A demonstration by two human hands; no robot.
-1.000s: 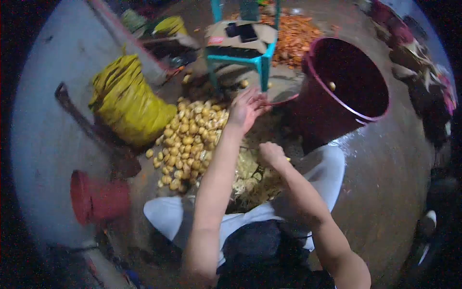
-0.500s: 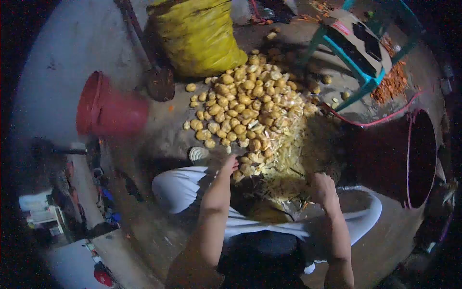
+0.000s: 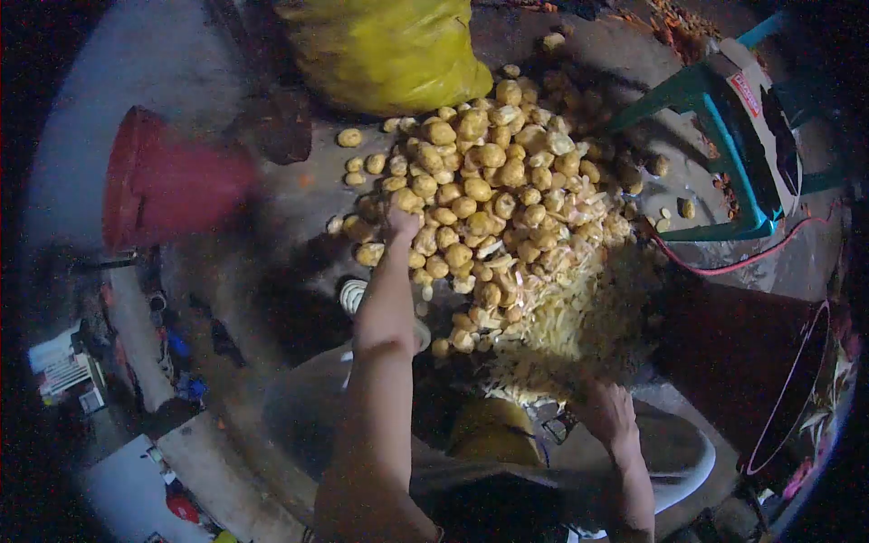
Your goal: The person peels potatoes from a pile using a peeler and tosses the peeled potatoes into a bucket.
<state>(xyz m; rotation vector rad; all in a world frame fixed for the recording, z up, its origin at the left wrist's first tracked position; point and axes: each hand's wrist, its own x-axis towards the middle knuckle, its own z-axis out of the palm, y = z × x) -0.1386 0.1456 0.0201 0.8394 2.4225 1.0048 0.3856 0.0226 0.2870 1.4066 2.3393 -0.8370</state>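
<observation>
A seated worker's left hand (image 3: 404, 220) reached the near left side of a heap of potatoes (image 3: 489, 172) on a concrete-like floor (image 3: 308, 213), having been short of the heap's near edge half a second earlier. The move put its fingers against the potatoes, bringing the work to the heap itself; whether that grip had clamped on one could not be told, the fingertips being hidden. The right hand (image 3: 608, 412), low beside the peelings (image 3: 570, 321) as it was half a second before, was curled, though whether its grip held anything could not be made out.

Across the dim room, a red bucket (image 3: 172, 185) stood at far left, blurred. A bulging yellow sack (image 3: 389, 54) rose behind the heap, which spread over the floor at centre and ran into the pale peelings on its near right side. Farther right, orange scraps (image 3: 674, 38) lay beyond a teal chair (image 3: 738, 172) bearing a piece of cardboard (image 3: 776, 136). A reddish cord (image 3: 724, 270) curved below the chair, near a dark maroon bin (image 3: 729, 362).
</observation>
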